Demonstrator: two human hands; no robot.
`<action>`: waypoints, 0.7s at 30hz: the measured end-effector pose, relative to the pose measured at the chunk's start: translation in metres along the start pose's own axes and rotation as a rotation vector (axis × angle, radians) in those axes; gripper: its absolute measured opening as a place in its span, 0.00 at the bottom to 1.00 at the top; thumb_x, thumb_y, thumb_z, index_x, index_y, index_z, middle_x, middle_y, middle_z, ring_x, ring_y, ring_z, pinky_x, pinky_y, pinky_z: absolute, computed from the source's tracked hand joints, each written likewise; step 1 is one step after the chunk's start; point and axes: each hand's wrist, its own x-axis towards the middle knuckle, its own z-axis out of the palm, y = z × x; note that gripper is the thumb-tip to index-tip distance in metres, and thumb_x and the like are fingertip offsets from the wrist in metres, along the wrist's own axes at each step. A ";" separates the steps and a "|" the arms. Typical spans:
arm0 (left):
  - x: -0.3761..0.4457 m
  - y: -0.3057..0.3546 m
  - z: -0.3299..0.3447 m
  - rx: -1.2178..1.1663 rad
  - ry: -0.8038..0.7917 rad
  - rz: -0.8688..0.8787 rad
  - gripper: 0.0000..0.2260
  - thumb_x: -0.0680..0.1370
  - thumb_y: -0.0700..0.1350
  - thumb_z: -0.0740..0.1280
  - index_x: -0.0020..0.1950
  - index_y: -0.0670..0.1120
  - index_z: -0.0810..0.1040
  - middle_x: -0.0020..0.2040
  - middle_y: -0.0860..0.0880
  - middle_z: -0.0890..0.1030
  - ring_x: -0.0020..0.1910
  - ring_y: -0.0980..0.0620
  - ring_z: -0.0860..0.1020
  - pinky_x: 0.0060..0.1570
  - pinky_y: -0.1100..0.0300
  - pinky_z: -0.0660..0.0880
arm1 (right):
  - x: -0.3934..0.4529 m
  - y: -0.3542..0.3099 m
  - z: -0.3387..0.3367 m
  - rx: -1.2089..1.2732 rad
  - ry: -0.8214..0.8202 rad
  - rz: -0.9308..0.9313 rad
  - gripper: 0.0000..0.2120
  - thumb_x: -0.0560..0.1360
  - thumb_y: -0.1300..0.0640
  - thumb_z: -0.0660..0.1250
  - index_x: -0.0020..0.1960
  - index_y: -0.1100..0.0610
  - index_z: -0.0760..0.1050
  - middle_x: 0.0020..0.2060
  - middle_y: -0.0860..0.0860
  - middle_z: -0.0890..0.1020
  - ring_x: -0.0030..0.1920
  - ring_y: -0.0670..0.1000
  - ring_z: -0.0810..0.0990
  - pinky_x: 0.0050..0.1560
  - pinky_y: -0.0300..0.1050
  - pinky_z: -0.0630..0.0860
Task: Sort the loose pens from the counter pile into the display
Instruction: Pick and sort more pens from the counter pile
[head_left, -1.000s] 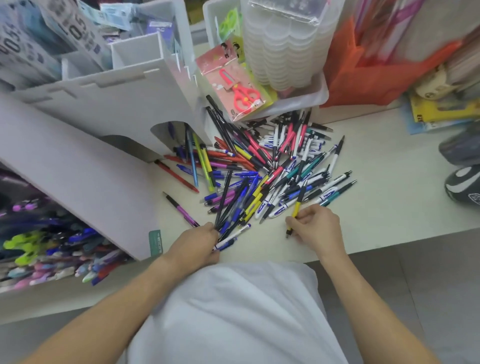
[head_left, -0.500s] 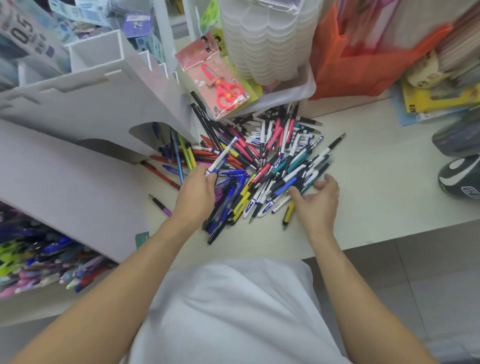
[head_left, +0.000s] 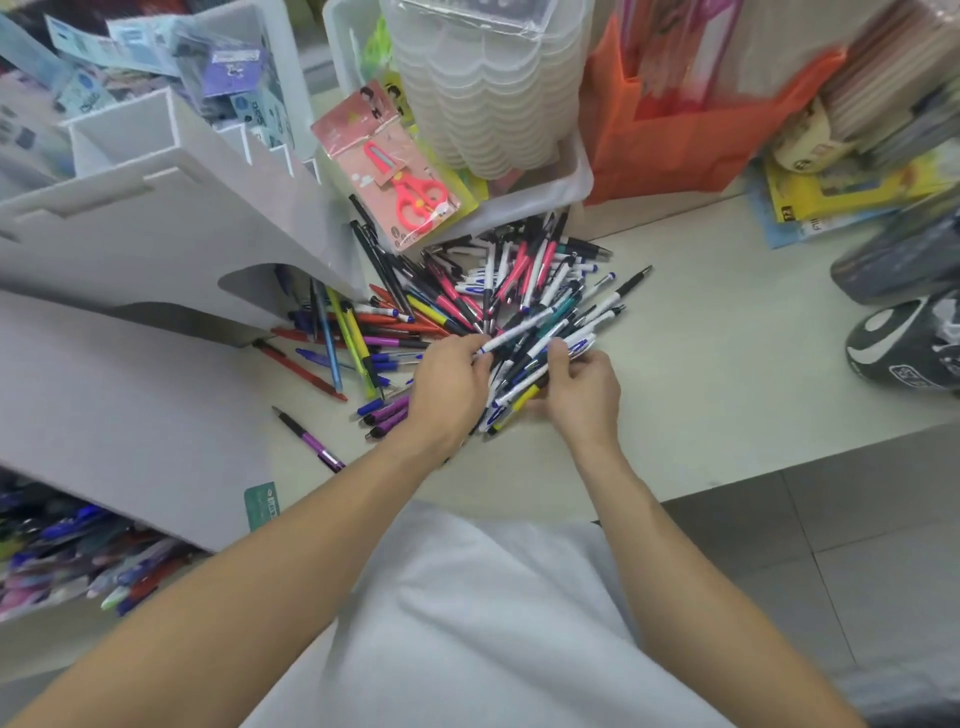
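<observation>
Two bare hands meet over a heap of loose ballpoint pens (head_left: 498, 306) spread across a pale counter (head_left: 727, 338), near its front edge. The left hand (head_left: 447, 389) pinches a white pen with a blue tip (head_left: 514, 332); the right hand (head_left: 584, 395) is curled around a bundle of white, blue and yellow pens (head_left: 524, 379). A single purple-and-black pen (head_left: 309, 439) lies apart, toward the front left. The white stepped display stand (head_left: 156, 223) occupies the counter's left side, coloured pens filling its lower tray (head_left: 67, 551). Behind the heap, a carded pair of red scissors (head_left: 410, 192) leans on a white tub (head_left: 535, 202) of stacked clear plastic containers (head_left: 478, 98). Label printing is too blurred to read.
</observation>
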 end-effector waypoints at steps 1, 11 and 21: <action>0.001 0.005 0.001 -0.001 -0.021 0.003 0.11 0.81 0.41 0.63 0.59 0.40 0.82 0.48 0.40 0.85 0.49 0.41 0.80 0.46 0.53 0.75 | 0.002 -0.003 0.001 -0.083 -0.032 -0.022 0.16 0.83 0.47 0.62 0.52 0.62 0.73 0.37 0.54 0.81 0.28 0.45 0.81 0.28 0.36 0.67; -0.005 -0.004 -0.010 -0.168 -0.423 -0.266 0.19 0.82 0.61 0.59 0.59 0.46 0.71 0.42 0.51 0.77 0.40 0.51 0.75 0.36 0.57 0.69 | -0.009 -0.003 0.005 0.188 -0.414 0.092 0.12 0.83 0.55 0.64 0.51 0.61 0.81 0.39 0.56 0.85 0.38 0.57 0.85 0.38 0.52 0.83; -0.011 -0.034 -0.036 -0.428 -0.570 -0.253 0.18 0.71 0.49 0.78 0.57 0.48 0.77 0.45 0.48 0.83 0.41 0.55 0.80 0.41 0.65 0.78 | -0.034 -0.022 0.016 0.357 -0.672 0.238 0.14 0.85 0.58 0.59 0.51 0.64 0.81 0.44 0.59 0.86 0.42 0.55 0.85 0.48 0.53 0.84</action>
